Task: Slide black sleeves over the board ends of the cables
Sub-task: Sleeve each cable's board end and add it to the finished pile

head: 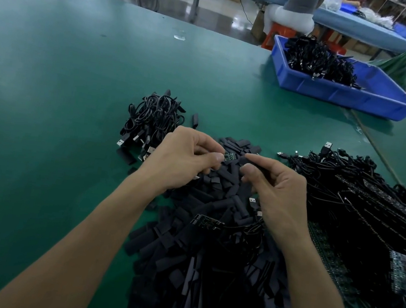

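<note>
Left grip [183, 159]: thumb and fingers pinched on a small circuit board [229, 156], the board end of a cable, its free edge pointing at the right grip.
Right grip [277, 189]: thumb and forefinger clamped on one black sleeve [253, 161], just beside the board; whether they overlap cannot be told.
Beneath both grips: loose sleeve pile [201, 233] on the green table [64, 78].
Right of the right grip: heap of unsleeved cables [351, 196].
Risk: a hard pinch likely flattens the sleeve's mouth, so it snags on a board corner or component.
Risk: tilting the board could jam it partway in.
</note>
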